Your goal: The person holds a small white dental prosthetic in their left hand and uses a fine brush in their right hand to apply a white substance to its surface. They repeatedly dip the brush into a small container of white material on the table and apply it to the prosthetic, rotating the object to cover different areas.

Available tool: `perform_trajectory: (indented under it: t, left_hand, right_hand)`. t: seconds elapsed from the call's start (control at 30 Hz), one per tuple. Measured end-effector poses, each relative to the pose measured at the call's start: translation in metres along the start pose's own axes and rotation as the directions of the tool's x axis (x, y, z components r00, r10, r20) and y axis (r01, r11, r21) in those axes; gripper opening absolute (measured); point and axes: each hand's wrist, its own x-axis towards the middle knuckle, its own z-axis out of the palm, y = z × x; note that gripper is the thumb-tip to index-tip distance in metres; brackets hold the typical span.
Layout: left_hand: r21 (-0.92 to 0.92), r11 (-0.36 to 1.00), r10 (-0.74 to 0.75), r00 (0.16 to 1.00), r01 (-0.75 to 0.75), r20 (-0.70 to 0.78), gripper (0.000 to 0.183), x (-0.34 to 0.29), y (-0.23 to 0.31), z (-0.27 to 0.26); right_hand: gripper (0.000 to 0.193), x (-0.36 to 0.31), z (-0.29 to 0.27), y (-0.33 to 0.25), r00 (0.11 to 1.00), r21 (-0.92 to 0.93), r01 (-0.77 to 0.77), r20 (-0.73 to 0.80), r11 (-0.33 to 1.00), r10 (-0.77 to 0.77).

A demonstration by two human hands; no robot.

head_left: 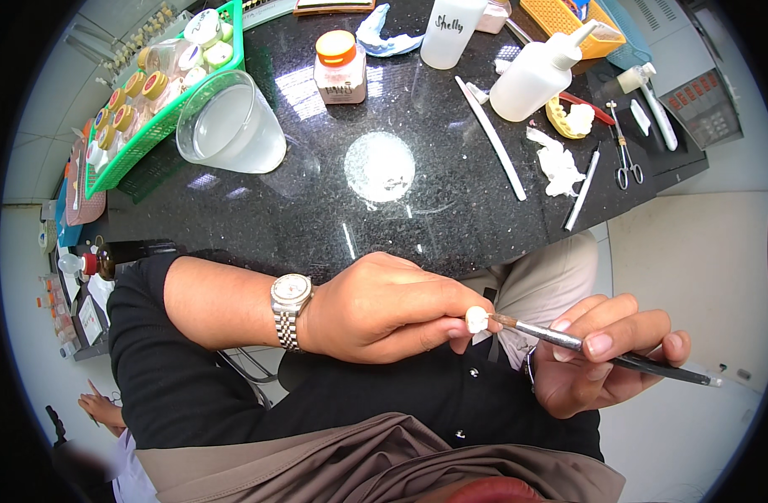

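Observation:
Above my lap, just off the table's near edge, my left hand (392,312) pinches a small white tooth crown (476,319) between thumb and fingers. My right hand (587,384) is closed around a thin brush (550,336) with a dark handle and a silvery ferrule. The brush lies nearly level, its tip pointing left at the crown. That tip meets or almost meets the crown's right side; I cannot tell which. A metal wristwatch (292,292) is on my left wrist.
On the black speckled table (317,222) stand a clear cup of liquid (262,138), an orange-capped jar (340,71) and white squeeze bottles (522,88). A green basket (132,159) holds jars. Scissor-like forceps (625,155), crumpled tissue (560,168) and a dental model (568,117) lie right. Another person's hand (103,411) shows lower left.

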Motion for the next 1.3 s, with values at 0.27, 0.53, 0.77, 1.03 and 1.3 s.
perform_trajectory:
  t: [0.27, 0.53, 0.77, 1.03, 1.3]
  left_hand:
    - [-0.015, 1.000, 0.008, 1.000, -0.008, -0.008, 0.019, -0.0001, -0.0007, 0.0006]
    - [-0.020, 1.000, 0.003, 1.000, -0.003, -0.006, 0.019, 0.0002, -0.0006, 0.0009]
    - [-0.013, 1.000, -0.001, 1.000, 0.001, -0.009, 0.020, -0.0002, -0.0003, 0.0009]
    - [-0.007, 1.000, -0.001, 1.000, 0.001, -0.002, 0.020, 0.0006, -0.0001, 0.0003]
    - [-0.007, 1.000, 0.000, 1.000, 0.000, -0.002, 0.020, 0.0006, 0.0000, 0.0002]
  right_hand:
    - [0.051, 0.0007, 0.0026, 0.0005, 1.000, 0.003, 0.000, -0.020, 1.000, 0.000]
    - [0.051, -0.0012, 0.0044, -0.0005, 0.999, 0.033, -0.006, -0.052, 0.999, 0.008]
    - [0.048, -0.0006, 0.0015, -0.0011, 0.999, 0.026, -0.018, -0.028, 1.000, 0.018]
    - [0.060, -0.0036, 0.0009, -0.0042, 0.993, 0.096, -0.038, -0.108, 0.995, 0.048]
    - [0.060, -0.0045, 0.0046, -0.0045, 0.986, 0.092, -0.043, -0.155, 0.995, 0.057]
